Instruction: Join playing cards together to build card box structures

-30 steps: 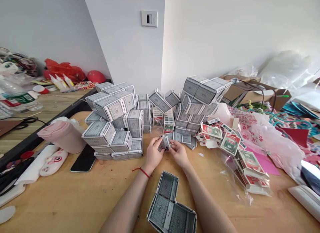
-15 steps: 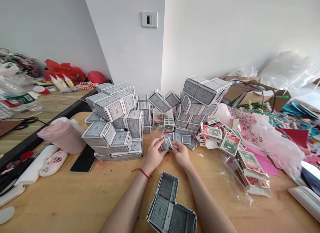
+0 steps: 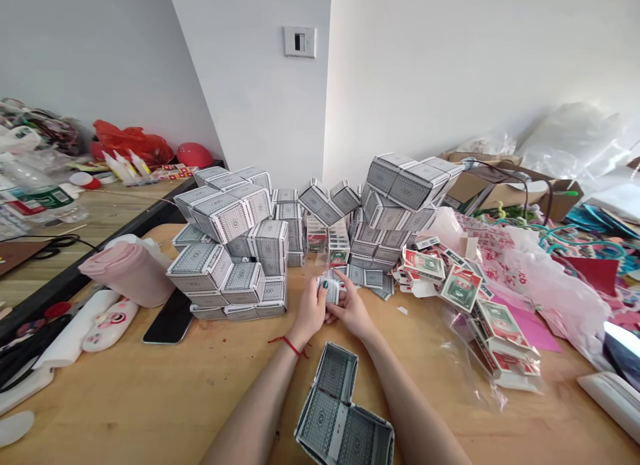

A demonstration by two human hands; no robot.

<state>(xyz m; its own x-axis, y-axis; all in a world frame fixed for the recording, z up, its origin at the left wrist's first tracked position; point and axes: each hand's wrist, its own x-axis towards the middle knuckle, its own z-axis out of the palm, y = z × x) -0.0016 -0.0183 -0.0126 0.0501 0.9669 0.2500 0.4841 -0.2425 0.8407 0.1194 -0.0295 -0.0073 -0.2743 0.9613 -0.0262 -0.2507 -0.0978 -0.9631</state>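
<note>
Both my hands meet over the wooden table (image 3: 165, 392) and close on one small grey patterned card box (image 3: 331, 289). My left hand (image 3: 311, 310), with a red string at the wrist, wraps the box's left side. My right hand (image 3: 353, 310) grips its right side with fingers curled over the top. Just beyond lie several flat grey box pieces (image 3: 367, 276). Between my forearms, near the table's front edge, sits a glued cluster of grey boxes (image 3: 340, 415).
Stacks of grey boxes stand at left (image 3: 227, 245) and behind centre (image 3: 400, 192). Red-and-green flat cartons (image 3: 470, 298) in clear plastic lie at right. A pink roll (image 3: 127, 270), a black phone (image 3: 169, 318) and white tubes (image 3: 75, 332) lie at left.
My hands have drawn the small box slightly toward me and closed more tightly around it; the view has shifted a little.
</note>
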